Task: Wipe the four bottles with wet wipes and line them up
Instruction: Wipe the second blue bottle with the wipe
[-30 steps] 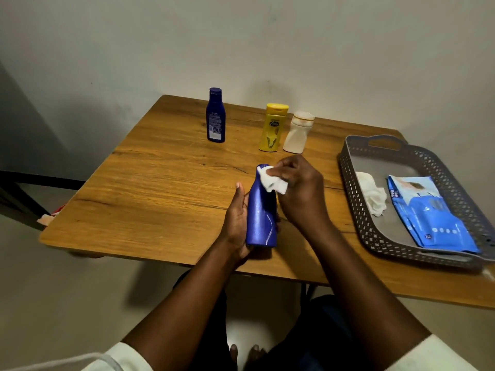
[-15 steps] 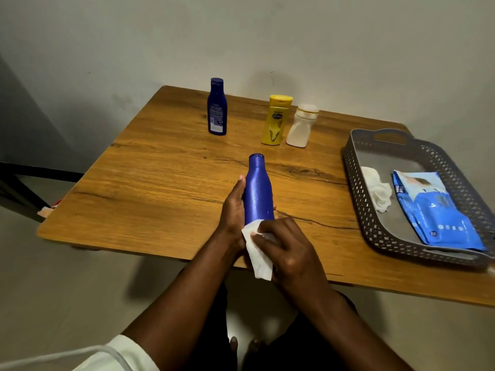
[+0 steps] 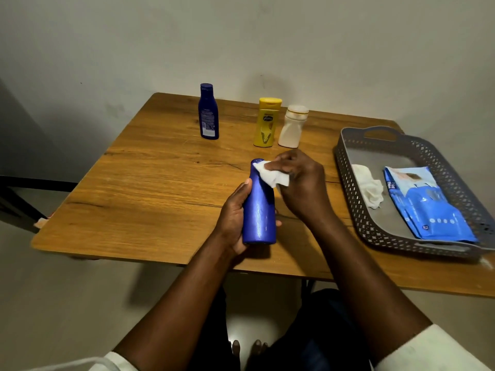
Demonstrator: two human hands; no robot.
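Blue bottle (image 3: 259,210) (label unreadable) gripped by left hand (image 3: 234,218); right hand (image 3: 300,183) pinches wipe (image 3: 272,175).

We see the left hand (image 3: 235,218) wrapped around the lower body of a blue bottle (image 3: 259,210), holding it upright over the wooden table (image 3: 150,188). The right hand (image 3: 300,186) pinches a white wet wipe (image 3: 270,175) against the bottle's neck and cap. Beyond this bottle, towards the wall, stand a dark blue lotion bottle (image 3: 208,112), a yellow bottle (image 3: 266,121) and, just beside the yellow one, a white bottle (image 3: 292,126). To the right of the held bottle sits a grey perforated tray (image 3: 351,183), with a crumpled used wipe (image 3: 368,186) and a blue wet-wipe pack (image 3: 426,207) lying inside it.
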